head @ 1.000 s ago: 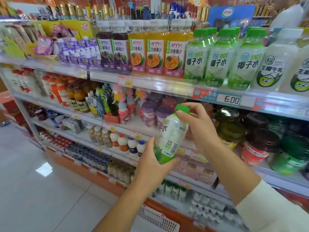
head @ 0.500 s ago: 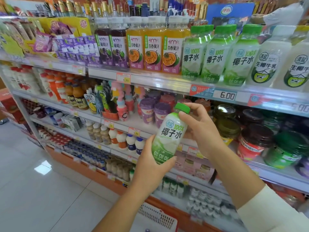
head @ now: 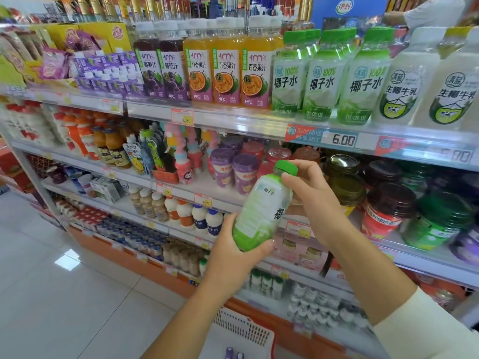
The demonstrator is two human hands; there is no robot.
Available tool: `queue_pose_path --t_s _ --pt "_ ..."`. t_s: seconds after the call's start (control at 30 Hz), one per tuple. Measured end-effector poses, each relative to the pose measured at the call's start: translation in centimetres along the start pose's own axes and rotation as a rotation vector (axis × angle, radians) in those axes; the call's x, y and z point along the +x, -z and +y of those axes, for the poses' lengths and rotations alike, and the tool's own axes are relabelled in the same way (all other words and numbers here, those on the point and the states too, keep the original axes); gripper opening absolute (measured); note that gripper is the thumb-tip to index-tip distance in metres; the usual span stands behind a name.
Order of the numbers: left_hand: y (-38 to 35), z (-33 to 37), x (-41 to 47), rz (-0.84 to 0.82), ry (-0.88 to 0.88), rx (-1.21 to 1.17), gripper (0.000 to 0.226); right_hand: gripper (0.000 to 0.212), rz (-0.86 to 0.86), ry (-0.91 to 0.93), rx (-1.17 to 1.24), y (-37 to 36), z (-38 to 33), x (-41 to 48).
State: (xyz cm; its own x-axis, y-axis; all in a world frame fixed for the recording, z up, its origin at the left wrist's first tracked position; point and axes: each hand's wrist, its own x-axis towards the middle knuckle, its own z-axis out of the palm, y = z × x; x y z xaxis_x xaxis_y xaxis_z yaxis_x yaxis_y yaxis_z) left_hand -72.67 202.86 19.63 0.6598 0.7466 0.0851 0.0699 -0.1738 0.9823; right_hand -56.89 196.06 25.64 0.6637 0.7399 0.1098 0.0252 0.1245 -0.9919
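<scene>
Out front of the drinks shelf [head: 233,123], the coconut water bottle [head: 259,216] sits tilted in mid-air: left hand [head: 233,251] grips its base, right hand [head: 315,203] clasps the neck. Picked, then; probably a label check, with the shopping basket [head: 243,330] waiting below.
</scene>
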Motion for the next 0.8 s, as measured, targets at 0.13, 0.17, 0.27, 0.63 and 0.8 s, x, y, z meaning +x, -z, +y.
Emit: queue_pose_path --t_s 0.13,0.17,0.27,0.63,0.8 --pt "-0.1 0.4 -0.6 -0.012 -0.098 0.173 0.064 0.026 0.064 -0.011 0.055 0.3 0.1 -0.3" --pt "0.1 0.4 -0.5 -0.053 -0.072 0.151 0.065 0.026 0.06 -0.021 0.091 0.5 0.1 -0.3" --pt "0.8 0.4 0.3 -0.232 0.135 -0.163 0.074 0.029 0.012 -0.051 0.224 1.0 -0.1 -0.2" --pt "-0.5 0.4 1.0 -0.031 -0.066 0.076 0.07 0.026 0.01 -0.027 0.143 1.5 -0.4 0.3" --pt "-0.8 0.5 1.1 -0.075 -0.083 0.16 0.073 0.025 0.069 -0.028 0.14 1.8 -0.5 0.4"
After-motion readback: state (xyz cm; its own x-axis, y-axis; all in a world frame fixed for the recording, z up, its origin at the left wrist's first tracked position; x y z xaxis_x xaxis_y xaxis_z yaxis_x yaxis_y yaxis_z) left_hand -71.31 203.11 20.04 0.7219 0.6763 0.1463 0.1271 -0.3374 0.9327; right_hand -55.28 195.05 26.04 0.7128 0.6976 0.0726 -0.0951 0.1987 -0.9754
